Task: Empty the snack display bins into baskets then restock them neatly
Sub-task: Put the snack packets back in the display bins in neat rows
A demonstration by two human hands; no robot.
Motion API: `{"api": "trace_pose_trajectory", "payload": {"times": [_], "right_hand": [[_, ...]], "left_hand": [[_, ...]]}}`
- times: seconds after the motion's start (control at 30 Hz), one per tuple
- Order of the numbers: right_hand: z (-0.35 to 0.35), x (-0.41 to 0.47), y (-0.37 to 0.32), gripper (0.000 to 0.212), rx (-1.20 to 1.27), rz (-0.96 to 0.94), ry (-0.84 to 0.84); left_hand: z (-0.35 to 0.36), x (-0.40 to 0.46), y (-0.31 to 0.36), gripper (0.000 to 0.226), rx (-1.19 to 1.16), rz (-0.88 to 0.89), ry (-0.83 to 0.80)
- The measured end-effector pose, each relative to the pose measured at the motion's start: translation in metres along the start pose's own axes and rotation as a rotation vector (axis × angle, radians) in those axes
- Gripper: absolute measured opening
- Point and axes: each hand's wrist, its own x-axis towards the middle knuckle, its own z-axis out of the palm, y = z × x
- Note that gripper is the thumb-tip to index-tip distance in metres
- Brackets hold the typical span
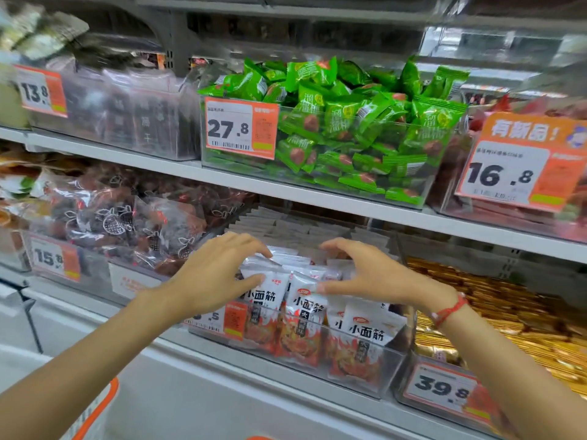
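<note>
While the lower shelf (286, 392) carries a row of clear bins along its front edge, the middle clear bin (359, 369) holds the white-and-red snack packets (305, 315), standing upright and packed close. Both hands reach over that bin's front wall. The left hand (216, 274) sits at the left end of the packets, its fingers curved over their tops and its thumb against the face of the front packet, a half-spread grip that pinches the bundle. The right hand (378, 274) mirrors it at the right side, fingers arched above and thumb touching a packet's top edge. A red bracelet (449, 309) circles the right wrist. On the upper shelf sits a bin of green packets (355, 122).
</note>
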Motion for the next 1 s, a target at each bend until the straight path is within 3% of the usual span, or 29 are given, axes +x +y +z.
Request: {"api": "trace_pose_trajectory", "payload": {"times": [0.13, 0.3, 0.4, 0.5, 0.67, 0.77, 0.87, 0.93, 1.0], "right_hand": [[-0.008, -0.048, 0.016, 0.083, -0.195, 0.021, 0.053], [-0.006, -0.058, 0.016, 0.066, -0.237, -0.022, -0.014], [0.002, -0.047, 0.019, 0.049, -0.3, -0.03, -0.083], [0.007, -0.044, 0.025, 0.023, -0.409, -0.083, 0.014], [0.001, -0.053, 0.029, 0.057, -0.511, -0.111, 0.121], [0.005, -0.055, 0.03, 0.059, -0.505, -0.104, 0.125], [0.014, -0.059, 0.039, 0.058, -0.543, -0.076, 0.212], [0.022, -0.065, 0.044, 0.063, -0.53, -0.059, 0.287], [0.03, -0.069, 0.048, 0.061, -0.464, -0.034, 0.286]], "left_hand": [[0.008, 0.021, 0.022, 0.046, -0.016, 0.09, -0.099], [0.03, 0.048, 0.045, 0.04, 0.117, 0.216, -0.238], [0.033, 0.051, 0.041, 0.038, 0.142, 0.232, -0.227], [0.028, 0.049, 0.033, 0.035, 0.166, 0.246, -0.267], [0.02, 0.042, 0.018, 0.031, 0.158, 0.197, -0.254], [0.025, 0.041, 0.028, 0.039, 0.179, 0.166, -0.266], [0.029, 0.04, 0.055, 0.057, 0.135, 0.155, -0.149], [0.03, 0.046, 0.075, 0.056, 0.033, 0.083, -0.141], [0.035, 0.06, 0.089, 0.053, 0.078, 0.062, -0.171]]}}
